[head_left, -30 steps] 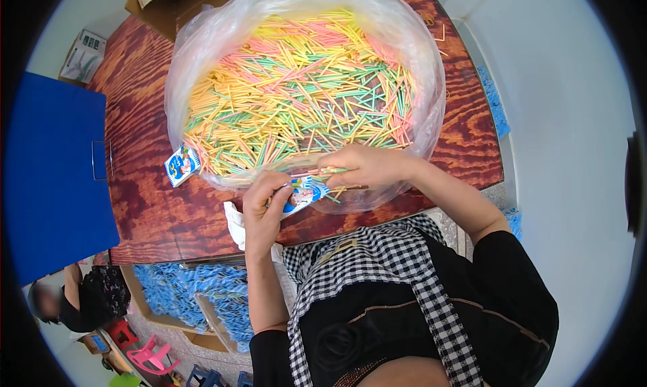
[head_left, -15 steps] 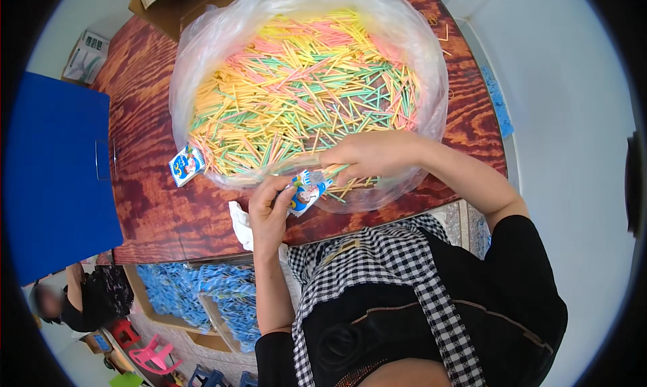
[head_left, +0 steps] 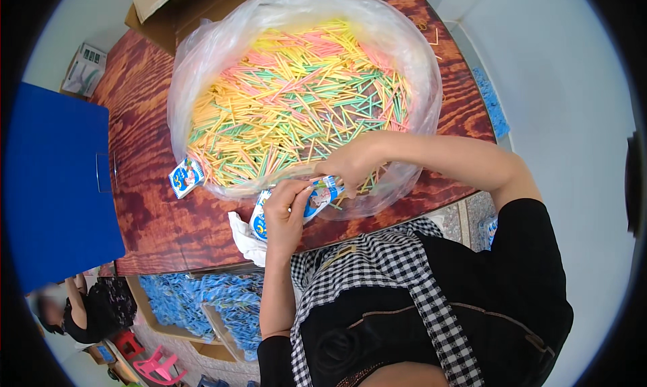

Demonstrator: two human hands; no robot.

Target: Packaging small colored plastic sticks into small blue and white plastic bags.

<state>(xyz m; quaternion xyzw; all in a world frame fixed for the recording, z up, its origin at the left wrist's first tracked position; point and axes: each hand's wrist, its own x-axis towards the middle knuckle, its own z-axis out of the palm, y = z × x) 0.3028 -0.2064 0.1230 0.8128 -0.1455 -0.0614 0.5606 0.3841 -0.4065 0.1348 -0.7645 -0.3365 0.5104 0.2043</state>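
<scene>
The left hand [head_left: 286,212] grips a small blue-and-white packet [head_left: 317,199] at the near rim of the clear plastic bag [head_left: 202,56], fingers curled around it. The right hand [head_left: 350,166] pinches coloured sticks [head_left: 296,104] at the packet's open end. A second packet [head_left: 185,177] lies on the wooden table [head_left: 148,205] beside the bag.

A small blue-and-white printed paper packet [head_left: 313,201] lies tilted between my fingers at the near rim of the clear plastic bag of pastel sticks [head_left: 296,110].
</scene>
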